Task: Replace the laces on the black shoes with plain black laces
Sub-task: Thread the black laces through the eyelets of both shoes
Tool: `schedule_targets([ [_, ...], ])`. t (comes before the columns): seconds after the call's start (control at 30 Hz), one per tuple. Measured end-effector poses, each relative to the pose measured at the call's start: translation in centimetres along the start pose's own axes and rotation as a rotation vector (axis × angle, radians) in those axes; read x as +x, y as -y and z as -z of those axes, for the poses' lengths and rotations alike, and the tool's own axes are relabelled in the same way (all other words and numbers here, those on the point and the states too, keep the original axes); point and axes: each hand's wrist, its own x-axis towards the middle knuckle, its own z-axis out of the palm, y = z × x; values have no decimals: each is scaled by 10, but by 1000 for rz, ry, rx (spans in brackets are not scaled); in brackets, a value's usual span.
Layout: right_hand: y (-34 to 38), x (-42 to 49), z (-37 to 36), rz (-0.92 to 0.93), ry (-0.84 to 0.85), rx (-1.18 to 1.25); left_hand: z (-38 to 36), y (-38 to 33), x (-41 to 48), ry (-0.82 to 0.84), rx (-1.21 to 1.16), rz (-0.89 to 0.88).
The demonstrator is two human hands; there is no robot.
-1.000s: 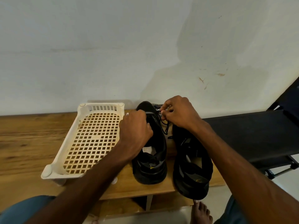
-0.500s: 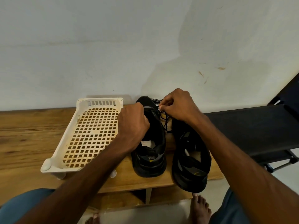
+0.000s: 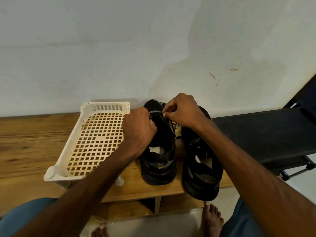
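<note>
Two black shoes stand side by side on a wooden bench, heels toward me. My left hand grips the left side of the left shoe near its front eyelets. My right hand pinches a thin black lace over that shoe's toe end; a loose length hangs between the shoes. A black-and-white patterned lace shows just below my right hand, and more of it behind the toe. The right shoe overhangs the bench's front edge, its toe hidden under my right wrist.
A cream plastic lattice tray stands on short legs to the left of the shoes. A black folding cot or bench lies at the right. The wall is right behind the shoes. My bare feet are on the floor below.
Both hands stayed at the left shoe's front eyelets, working the lace with small finger movements. The camera tilted slightly, so the scene shifted a little in the frame.
</note>
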Motion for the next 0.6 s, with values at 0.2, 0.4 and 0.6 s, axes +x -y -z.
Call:
schedule_targets([
  [0.2,9,2,-8,5,-18,50,2,2,0,9,-82,33],
  [0.4,18,4,-21,-7,18,10,3,5,1,-1,-186,92],
  [0.6,22,5,-30,-12,-22,26,1,7,0,-5,-191,73],
])
